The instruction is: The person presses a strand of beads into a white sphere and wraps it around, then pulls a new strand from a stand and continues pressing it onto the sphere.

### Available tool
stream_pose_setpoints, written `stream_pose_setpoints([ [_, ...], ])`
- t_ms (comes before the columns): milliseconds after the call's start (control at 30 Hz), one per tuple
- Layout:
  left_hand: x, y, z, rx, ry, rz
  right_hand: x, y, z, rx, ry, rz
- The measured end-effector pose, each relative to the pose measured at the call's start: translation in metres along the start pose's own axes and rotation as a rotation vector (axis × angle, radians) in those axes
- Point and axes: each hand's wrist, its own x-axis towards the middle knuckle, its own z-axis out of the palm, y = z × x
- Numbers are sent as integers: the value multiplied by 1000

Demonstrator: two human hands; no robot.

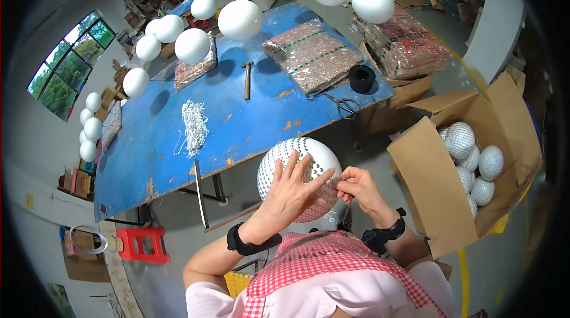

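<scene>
A white ball (322, 153) sits just in front of me by the table's near edge, its left and middle parts covered in curved rows of silver beads. My left hand (290, 192) lies across it with fingers spread and stretched over the beaded rows. At the ball's right side my right hand (363, 190) is closed in a pinch, thumb against forefinger, on a thin bead strand (348, 209) that hangs below it. The ball's underside is hidden by my hand and the checked apron (332, 253).
On the blue table (237, 134) lie a pile of silver bead strands (194, 125), a hammer (247, 83), scissors (343, 106), black tape (361, 78) and bagged packs (312, 57). Several white balls (240, 19) appear around its edges. An open carton (436, 181) of beaded balls stands right; a red stool (142, 245) left.
</scene>
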Motion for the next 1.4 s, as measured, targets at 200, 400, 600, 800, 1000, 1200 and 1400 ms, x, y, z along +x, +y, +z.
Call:
stream_pose_setpoints([
  [200,0,-4,6,61,31,-45,-4,-2,-15,-58,-6,93],
  [400,6,5,7,-104,34,-115,-8,0,-25,-120,-96,136],
  [600,5,11,12,67,-10,-125,-12,-3,-25,-146,-103,73],
  [800,6,8,13,61,-36,-130,-1,-2,-27,-164,-156,105],
  [1000,8,15,10,1,-28,-132,1,-1,-29,-162,-187,111],
  [1200,10,20,16,94,40,-173,5,10,-31,-283,-67,17],
  [1400,10,32,16,60,56,-65,3,18,-32,-226,-62,-33],
])
